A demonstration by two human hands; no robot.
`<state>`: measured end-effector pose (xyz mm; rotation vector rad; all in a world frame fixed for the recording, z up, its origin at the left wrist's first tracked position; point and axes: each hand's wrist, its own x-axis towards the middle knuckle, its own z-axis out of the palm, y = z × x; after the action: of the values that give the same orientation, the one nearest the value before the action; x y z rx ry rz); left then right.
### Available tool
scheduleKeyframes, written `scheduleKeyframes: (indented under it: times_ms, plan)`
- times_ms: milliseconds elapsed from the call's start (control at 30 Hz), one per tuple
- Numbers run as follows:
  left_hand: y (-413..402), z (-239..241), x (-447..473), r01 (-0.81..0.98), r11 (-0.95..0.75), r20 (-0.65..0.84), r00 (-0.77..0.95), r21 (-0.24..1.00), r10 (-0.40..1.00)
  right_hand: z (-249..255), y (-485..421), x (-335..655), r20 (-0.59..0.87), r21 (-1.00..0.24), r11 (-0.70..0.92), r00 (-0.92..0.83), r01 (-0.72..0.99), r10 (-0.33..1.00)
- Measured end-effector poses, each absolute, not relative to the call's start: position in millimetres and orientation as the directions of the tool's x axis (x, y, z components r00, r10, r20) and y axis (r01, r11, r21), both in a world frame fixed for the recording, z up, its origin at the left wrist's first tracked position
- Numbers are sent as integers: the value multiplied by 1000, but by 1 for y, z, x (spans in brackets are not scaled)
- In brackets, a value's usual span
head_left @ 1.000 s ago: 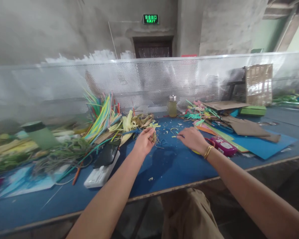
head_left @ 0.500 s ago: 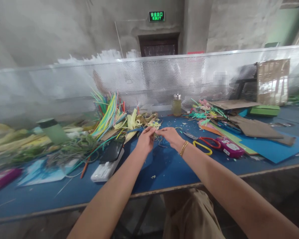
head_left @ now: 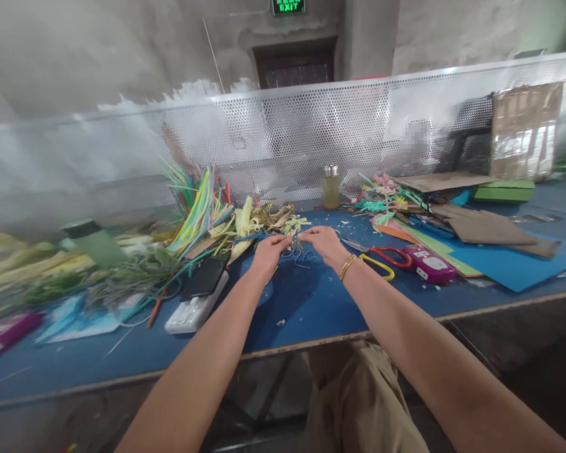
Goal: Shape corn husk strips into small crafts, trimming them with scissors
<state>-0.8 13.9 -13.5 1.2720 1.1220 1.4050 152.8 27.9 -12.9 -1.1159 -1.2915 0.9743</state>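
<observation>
Over the middle of the blue table, my left hand (head_left: 270, 250) is closed in a pinch, thumb against fingers. Opposite it, a small gap away, my right hand (head_left: 324, 243) pinches too, with a gold bracelet (head_left: 346, 267) on its wrist. Whatever the fingertips hold is too small and blurred to name. Thin grey-blue strings (head_left: 304, 257) lie just below and between the hands. Behind them are pale dried husks (head_left: 246, 220). To the right of my right hand lie scissors (head_left: 382, 267) with one red and one yellow handle.
A black phone (head_left: 204, 277) rests on a white power bank (head_left: 188, 314) at left. Near it are a bundle of coloured pipe cleaners (head_left: 197, 214) and a green cup (head_left: 97, 244). A bottle (head_left: 331, 189) stands behind. A purple box (head_left: 429, 264) and blue sheets (head_left: 519, 267) lie right.
My hands have moved slightly apart, with a wider gap between the fingertips. The view has tipped a little downward, so the table and things sit higher in the picture.
</observation>
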Motion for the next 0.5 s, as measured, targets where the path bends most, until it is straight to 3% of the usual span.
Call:
scheduleKeyframes:
  times_ms: [100, 233, 500]
  plan:
    - [14, -15, -1, 137, -292, 298, -18, 946, 955, -16, 30, 157, 269, -945, 252, 56, 206, 962]
    - [15, -18, -2, 234, -335, 343, 8, 913, 939, -19, 32, 160, 323, -877, 289, 25, 384, 946]
    - [17, -21, -3, 274, -354, 362, 25, 894, 932, -19, 32, 159, 325, -871, 310, -26, 382, 945]
